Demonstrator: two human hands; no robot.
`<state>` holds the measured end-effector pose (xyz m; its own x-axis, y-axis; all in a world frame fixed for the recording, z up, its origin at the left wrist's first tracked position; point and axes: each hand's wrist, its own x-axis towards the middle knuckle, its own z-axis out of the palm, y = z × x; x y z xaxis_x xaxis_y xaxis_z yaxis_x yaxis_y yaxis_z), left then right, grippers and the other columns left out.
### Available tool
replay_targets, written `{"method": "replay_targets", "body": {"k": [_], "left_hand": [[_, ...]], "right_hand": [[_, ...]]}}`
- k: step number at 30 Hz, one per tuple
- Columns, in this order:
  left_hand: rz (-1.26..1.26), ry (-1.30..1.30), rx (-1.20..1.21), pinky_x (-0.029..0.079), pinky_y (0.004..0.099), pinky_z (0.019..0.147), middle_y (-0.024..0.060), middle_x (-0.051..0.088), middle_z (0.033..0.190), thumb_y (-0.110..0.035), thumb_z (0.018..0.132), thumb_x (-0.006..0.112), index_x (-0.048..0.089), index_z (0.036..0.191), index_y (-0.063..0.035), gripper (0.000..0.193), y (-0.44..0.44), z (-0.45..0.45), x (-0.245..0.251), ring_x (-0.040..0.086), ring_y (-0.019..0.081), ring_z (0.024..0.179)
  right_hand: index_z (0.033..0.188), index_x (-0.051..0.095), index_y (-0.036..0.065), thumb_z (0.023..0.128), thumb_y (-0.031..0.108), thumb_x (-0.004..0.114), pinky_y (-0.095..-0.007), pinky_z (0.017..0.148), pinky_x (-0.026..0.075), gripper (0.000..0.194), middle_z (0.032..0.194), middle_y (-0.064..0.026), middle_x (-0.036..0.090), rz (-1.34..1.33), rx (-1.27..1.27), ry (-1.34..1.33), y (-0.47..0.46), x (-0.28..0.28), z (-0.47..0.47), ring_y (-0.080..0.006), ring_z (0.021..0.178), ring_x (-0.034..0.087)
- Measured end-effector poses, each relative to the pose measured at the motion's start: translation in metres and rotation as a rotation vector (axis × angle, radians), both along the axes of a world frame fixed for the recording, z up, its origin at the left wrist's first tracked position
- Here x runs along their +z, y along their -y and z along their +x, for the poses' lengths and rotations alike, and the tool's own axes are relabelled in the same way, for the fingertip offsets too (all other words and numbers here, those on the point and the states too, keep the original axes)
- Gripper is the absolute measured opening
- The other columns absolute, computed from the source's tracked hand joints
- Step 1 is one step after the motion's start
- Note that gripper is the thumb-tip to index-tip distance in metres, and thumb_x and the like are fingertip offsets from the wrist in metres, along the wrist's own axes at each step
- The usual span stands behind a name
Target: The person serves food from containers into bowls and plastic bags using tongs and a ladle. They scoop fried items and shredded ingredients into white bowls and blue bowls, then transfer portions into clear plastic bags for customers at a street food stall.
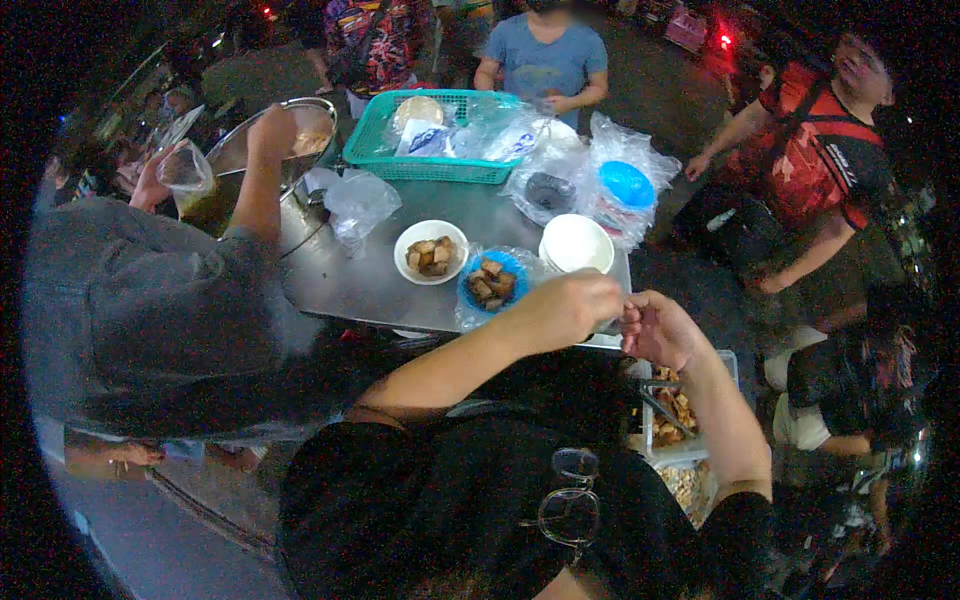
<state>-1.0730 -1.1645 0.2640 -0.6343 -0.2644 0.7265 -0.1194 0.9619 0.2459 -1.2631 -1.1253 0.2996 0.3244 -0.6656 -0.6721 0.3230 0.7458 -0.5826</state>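
Note:
My left hand [581,309] and my right hand [660,328] meet at the table's front right corner, fingers curled close together. Whether something thin is pinched between them cannot be made out. Just beyond my left hand is a stack of white bowls [577,244]. To its left, a blue bowl [471,294] lined with clear plastic holds browned chunks of food [491,283]. Further left, a white bowl [403,261] holds similar browned chunks [431,256]. Below my right hand, a clear plastic container [731,367] of food chunks has tongs [667,409] lying in it.
A teal plastic basket [427,171] with plastic packs stands at the metal table's [345,289] back. Bagged blue bowls [626,185] are at right. At left, a co-worker [165,300] holds a plastic bag [185,169] beside a large metal pot [315,196]. People stand across and right.

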Motion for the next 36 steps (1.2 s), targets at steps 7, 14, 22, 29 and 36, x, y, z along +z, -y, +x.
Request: {"method": "replay_targets", "body": {"k": [7, 14, 22, 29, 36], "left_hand": [[0.046, -0.011, -0.126, 0.049, 0.0342, 0.077, 0.0085, 0.058, 0.101, -0.008, 0.072, 0.057, 0.061, 0.092, -0.0067, 0.02, -0.033, 0.01, -0.004, 0.058, 0.0234, 0.091], [0.592, -0.52, 0.865, 0.046, 0.0358, 0.072, 0.0188, 0.057, 0.09, -0.011, 0.081, 0.059, 0.044, 0.116, 0.0017, 0.04, 0.002, 0.117, -0.092, 0.057, 0.0316, 0.087], [1.366, -0.545, 1.032, 0.046, 0.0306, 0.039, 0.013, 0.059, 0.07, -0.02, 0.085, 0.056, 0.041, 0.116, 0.0033, 0.042, 0.058, 0.17, -0.156, 0.057, 0.0216, 0.046], [1.324, -0.362, 1.184, 0.049, 0.0368, 0.043, 0.0197, 0.061, 0.078, -0.02, 0.088, 0.049, 0.038, 0.117, 0.0024, 0.038, 0.056, 0.223, -0.131, 0.061, 0.0277, 0.053], [0.829, 0.152, 0.87, 0.048, 0.0418, 0.072, 0.0252, 0.062, 0.09, -0.032, 0.087, 0.049, 0.038, 0.125, 0.007, 0.056, 0.031, 0.175, -0.103, 0.064, 0.0322, 0.071]], "right_hand": [[0.096, 0.055, 0.007, 0.088, 0.02, 0.054, -0.0274, 0.066, 0.047, 0.015, 0.085, -0.0031, 0.058, -0.326, -0.223, -0.115, -0.021, -0.02, 0.03, -0.0127, 0.082, 0.054], [0.094, 0.057, 0.004, 0.082, 0.009, 0.061, -0.0229, 0.077, 0.041, 0.014, 0.09, -0.0037, 0.059, -0.571, -0.392, -0.235, -0.05, -0.016, 0.029, -0.0117, 0.085, 0.054], [0.095, 0.056, 0.004, 0.081, 0.001, 0.055, -0.0219, 0.076, 0.04, 0.014, 0.09, -0.0014, 0.058, -0.568, -0.279, -0.225, -0.057, -0.02, 0.05, -0.009, 0.083, 0.053], [0.094, 0.056, 0.003, 0.081, 0.0, 0.054, -0.0227, 0.079, 0.039, 0.014, 0.091, -0.0014, 0.057, -0.549, -0.261, -0.248, -0.054, -0.019, 0.056, -0.0093, 0.086, 0.052], [0.093, 0.057, 0.004, 0.083, 0.004, 0.054, -0.0233, 0.081, 0.039, 0.01, 0.091, -0.0016, 0.059, -0.571, -0.348, -0.284, -0.057, -0.03, 0.045, -0.0097, 0.086, 0.053]]}}
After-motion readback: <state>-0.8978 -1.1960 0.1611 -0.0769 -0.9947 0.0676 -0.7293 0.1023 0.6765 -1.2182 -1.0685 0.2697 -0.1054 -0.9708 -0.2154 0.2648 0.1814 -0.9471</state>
